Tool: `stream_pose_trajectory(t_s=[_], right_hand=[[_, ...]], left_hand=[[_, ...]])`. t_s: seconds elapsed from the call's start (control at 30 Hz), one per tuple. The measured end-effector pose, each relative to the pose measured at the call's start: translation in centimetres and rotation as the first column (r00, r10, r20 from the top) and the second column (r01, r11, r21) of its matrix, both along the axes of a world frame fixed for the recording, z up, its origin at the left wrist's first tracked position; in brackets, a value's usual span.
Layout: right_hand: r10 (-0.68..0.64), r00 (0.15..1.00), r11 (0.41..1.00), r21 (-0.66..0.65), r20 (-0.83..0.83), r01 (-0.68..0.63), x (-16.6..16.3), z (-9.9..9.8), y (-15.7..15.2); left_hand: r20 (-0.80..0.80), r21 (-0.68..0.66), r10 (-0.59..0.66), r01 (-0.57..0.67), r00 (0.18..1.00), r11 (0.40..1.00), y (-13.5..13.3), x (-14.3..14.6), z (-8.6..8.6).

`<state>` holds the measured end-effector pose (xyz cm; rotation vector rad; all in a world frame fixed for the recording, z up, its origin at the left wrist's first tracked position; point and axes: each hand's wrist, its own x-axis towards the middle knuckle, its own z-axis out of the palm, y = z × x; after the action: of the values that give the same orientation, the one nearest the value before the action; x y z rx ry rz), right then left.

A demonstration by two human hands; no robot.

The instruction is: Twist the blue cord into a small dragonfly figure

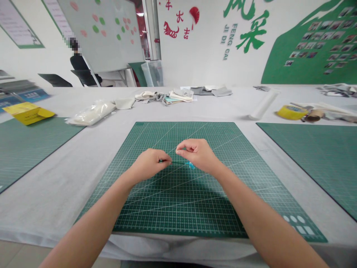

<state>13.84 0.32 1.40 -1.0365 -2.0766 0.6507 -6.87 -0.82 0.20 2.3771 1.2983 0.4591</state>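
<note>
Both hands are held above a green cutting mat (178,201) with a white grid. My left hand (150,163) pinches a thin dark green rod or cord (179,162); I cannot tell which. It runs sideways toward a small bright blue piece (191,165), which looks like thread or a little tassel and is partly covered by the other hand. A little higher and to the right, my right hand (196,153) has thumb and forefinger pressed together. Anything between those fingertips is too small to make out.
Further green mats lie left (36,149) and right (312,156). Behind are a yellow packet (28,112), a clear plastic bag (93,112), fabric pieces (181,95), a white roll (263,104) and yellow tape (291,112). A person (78,61) sits at the far left.
</note>
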Motion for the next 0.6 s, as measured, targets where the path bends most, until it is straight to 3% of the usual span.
stream_pose_trajectory(t_s=[0.23, 0.4, 0.6], right_hand=[[-0.036, 0.999, 0.998, -0.052, 0.030, 0.038, 0.6, -0.5, 1.1], [-0.029, 0.999, 0.977, -0.214, -0.039, 0.020, 1.2, -1.2, 2.4], [-0.009, 0.969, 0.887, -0.450, -0.247, -0.106, 1.2, -2.3, 3.2]], left_hand=[[-0.002, -0.004, -0.148, 0.148, 0.989, 0.989, -0.2, 0.0, 0.3], [0.092, -0.066, -0.210, 0.217, 0.973, 0.974, -0.4, -0.1, 0.9], [0.302, -0.156, -0.221, 0.277, 0.927, 0.948, -0.5, -0.2, 1.8]])
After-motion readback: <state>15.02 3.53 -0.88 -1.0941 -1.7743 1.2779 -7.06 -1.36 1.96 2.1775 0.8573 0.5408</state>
